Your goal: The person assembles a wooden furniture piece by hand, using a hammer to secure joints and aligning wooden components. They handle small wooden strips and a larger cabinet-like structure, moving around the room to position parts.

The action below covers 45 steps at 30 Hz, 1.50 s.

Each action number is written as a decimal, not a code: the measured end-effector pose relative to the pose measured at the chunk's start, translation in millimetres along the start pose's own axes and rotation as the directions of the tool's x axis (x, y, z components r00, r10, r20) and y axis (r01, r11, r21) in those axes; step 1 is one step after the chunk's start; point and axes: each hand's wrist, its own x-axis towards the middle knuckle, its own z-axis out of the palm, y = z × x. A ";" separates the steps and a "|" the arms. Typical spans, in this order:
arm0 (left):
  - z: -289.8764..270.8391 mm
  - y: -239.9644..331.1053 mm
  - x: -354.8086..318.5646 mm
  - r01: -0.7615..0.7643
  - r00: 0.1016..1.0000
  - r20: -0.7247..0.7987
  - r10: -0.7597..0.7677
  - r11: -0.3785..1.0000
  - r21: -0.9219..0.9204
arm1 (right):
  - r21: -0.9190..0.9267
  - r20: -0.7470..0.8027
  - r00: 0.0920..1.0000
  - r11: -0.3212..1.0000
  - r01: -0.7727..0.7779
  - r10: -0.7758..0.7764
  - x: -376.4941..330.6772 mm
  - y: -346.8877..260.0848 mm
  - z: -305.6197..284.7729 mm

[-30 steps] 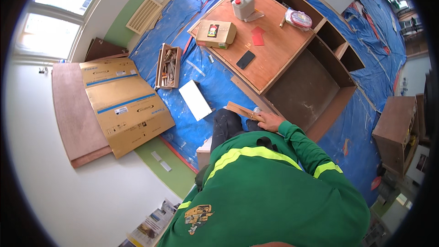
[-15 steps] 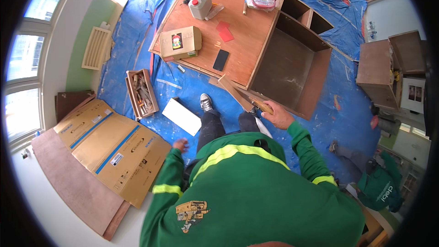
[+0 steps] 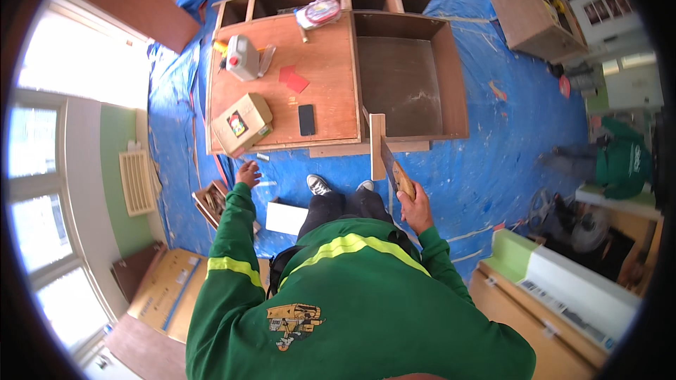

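Note:
A handsaw [image 3: 401,181] with a wooden handle is in my right hand [image 3: 417,209], its fingers wrapped around the handle. The saw blade points away from me, toward the cabinet. Beside the blade, a light wooden strip [image 3: 377,144] reaches out over the cabinet's near edge; whether saw and strip touch I cannot tell. My left hand [image 3: 247,174] is stretched forward with fingers apart and holds nothing. It is nearest the cardboard box [image 3: 243,124] on the near left corner of the wooden cabinet [image 3: 329,63], which lies on its side.
On the cabinet are a white jug [image 3: 243,58], a black phone [image 3: 306,120], red paper [image 3: 293,79] and a plastic pack [image 3: 318,13]. A toolbox [image 3: 210,204] and a white board [image 3: 286,218] lie near my feet on blue sheeting [image 3: 493,176]. Another person [image 3: 620,158] is at right.
My view has turned, so the cabinet now lies straight ahead. My left hand has moved forward, toward the cardboard box. The saw stays in my right hand.

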 end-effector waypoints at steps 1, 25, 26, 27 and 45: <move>17.4 8.5 1.5 -0.029 0.999 0.031 0.025 0.993 0.116 | 0.058 -0.026 1.000 0.998 -0.006 0.008 -3.0 8.5 2.5; 235.1 -45.5 110.5 -0.920 0.319 0.786 -0.530 0.025 0.390 | 0.226 -0.606 0.778 0.974 -0.029 0.164 -4.6 52.1 78.5; 235.6 -40.2 108.0 -0.862 0.393 0.731 -0.557 0.054 0.505 | 0.264 -0.586 0.787 0.964 -0.041 0.194 2.4 58.9 91.4; 240.1 -28.7 96.8 -0.791 0.460 0.666 -0.588 0.069 0.607 | 0.346 -0.534 0.798 0.933 -0.095 0.279 11.0 59.3 102.9; 238.7 -172.8 171.2 -0.910 0.395 0.632 -0.667 -0.190 0.368 | 0.196 -0.636 0.731 0.865 0.463 -0.247 242.6 200.7 185.1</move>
